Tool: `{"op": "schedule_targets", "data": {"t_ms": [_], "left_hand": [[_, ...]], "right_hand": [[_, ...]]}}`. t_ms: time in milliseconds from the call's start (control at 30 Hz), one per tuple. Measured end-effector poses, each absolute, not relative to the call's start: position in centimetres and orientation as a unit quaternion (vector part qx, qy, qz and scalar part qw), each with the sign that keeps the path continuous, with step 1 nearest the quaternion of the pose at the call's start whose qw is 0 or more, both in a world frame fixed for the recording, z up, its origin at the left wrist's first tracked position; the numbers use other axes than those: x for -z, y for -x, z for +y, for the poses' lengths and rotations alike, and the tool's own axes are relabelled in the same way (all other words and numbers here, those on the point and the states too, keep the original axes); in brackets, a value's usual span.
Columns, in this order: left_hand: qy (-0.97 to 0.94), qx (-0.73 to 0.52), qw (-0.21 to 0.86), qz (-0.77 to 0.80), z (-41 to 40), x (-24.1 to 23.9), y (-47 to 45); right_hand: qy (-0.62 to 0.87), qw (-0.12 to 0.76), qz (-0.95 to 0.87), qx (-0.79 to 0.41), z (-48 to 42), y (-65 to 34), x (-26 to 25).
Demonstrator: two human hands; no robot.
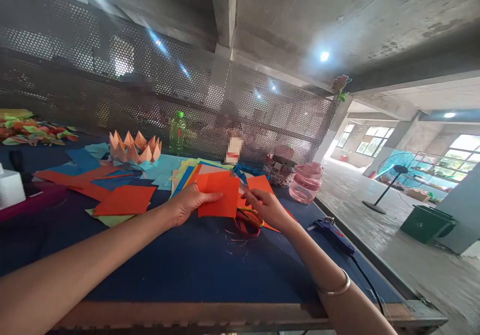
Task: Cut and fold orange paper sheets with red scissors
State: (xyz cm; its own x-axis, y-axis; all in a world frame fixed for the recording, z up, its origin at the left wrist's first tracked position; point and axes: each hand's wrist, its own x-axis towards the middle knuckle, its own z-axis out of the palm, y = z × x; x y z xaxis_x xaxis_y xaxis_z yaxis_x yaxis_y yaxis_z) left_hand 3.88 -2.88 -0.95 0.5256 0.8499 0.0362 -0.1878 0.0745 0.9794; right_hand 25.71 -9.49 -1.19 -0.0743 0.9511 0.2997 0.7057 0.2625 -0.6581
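Observation:
My left hand [187, 201] grips a square orange sheet of paper [220, 197] by its left side, thumb flat on the front and fingers behind. At the sheet's right edge, my right hand [267, 206] has its fingers pinched together. A narrow pale piece shows at its fingertips; I cannot make out what it is. Below the right fingers lie scissors [250, 227] with red and yellow handles, partly covered by the sheet. More orange paper [261, 184] is just behind the right hand. A fan of coloured sheets [183, 176] lies behind the left hand.
A folded peach paper crown [135, 149] and green bottle [177, 132] stand at the back. Loose orange sheets [125, 200] are on the left. To the right are a patterned basket [279, 170], a pink-lidded jar [305, 184] and a corded blue glue gun [333, 235].

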Motion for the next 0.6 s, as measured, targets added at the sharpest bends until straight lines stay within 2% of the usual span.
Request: {"op": "schedule_targets", "data": {"t_ms": [133, 267, 367, 600], "left_hand": [[-0.598, -0.367, 0.66, 0.27, -2.9, 1.6, -4.0], [-0.597, -0.347, 0.662, 0.289, -2.7, 1.7, -4.0], [-0.587, -0.336, 0.656, 0.335, -2.4, 1.1, -3.8], [-0.601, -0.366, 0.608, 0.368, -0.7, -0.7, -2.3]], "right_hand": [[0.534, 0.406, -0.688, -0.278, -9.0, -24.6, 2.4], [0.528, 0.421, -0.694, -0.251, -8.5, -24.1, 3.5], [0.55, 0.464, -0.654, -0.233, -8.2, -24.7, 3.5], [0.546, 0.535, -0.591, -0.259, -7.8, -26.8, 2.5]]}}
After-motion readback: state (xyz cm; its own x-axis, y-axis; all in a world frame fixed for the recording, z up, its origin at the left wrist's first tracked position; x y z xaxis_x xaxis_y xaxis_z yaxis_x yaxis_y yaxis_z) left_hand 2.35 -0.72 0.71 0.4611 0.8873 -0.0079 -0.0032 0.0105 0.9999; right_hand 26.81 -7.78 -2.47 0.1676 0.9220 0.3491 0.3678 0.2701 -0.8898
